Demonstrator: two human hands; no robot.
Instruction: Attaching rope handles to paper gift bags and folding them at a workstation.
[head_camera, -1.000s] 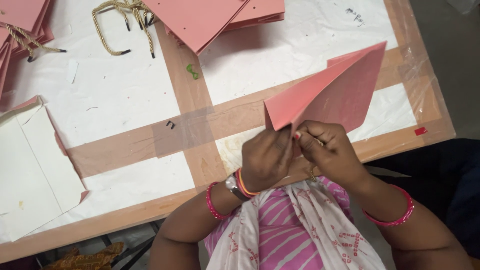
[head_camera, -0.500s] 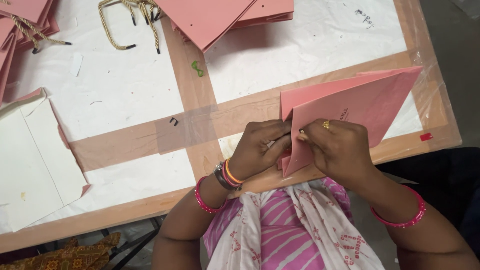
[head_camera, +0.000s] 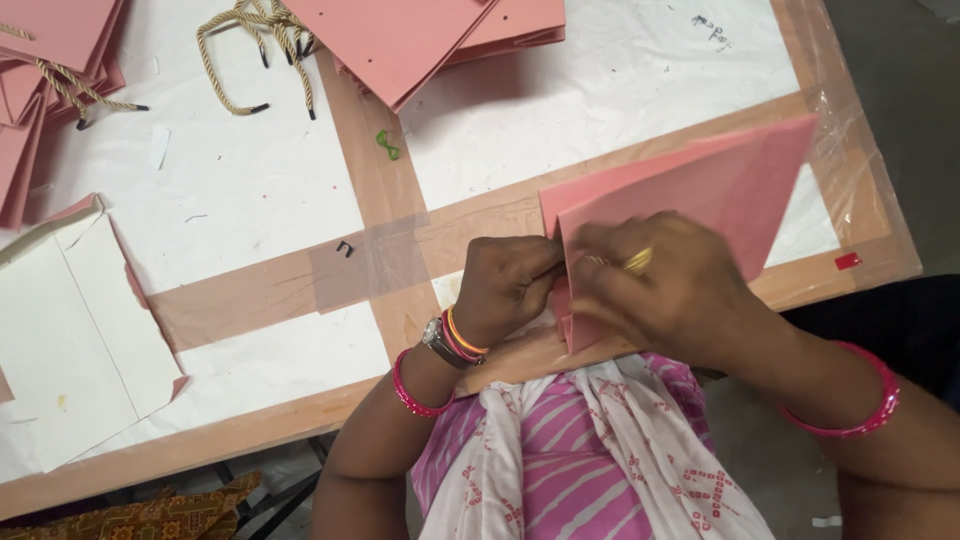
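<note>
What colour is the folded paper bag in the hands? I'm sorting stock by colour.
Pink: the folded paper bag shows plainly in the head view.

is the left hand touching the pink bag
Touching. The head view shows the left hand with its fingertips pressed against the left edge of the pink bag, no gap between them.

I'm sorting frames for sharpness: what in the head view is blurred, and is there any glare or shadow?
Head view: the right hand is smeared by motion blur, the left hand is sharper; the pink folded card they hold is soft at its edges. The clear plastic wrap on the table corner shows mild glare. The pink stack casts a soft shadow on the white paper.
</note>
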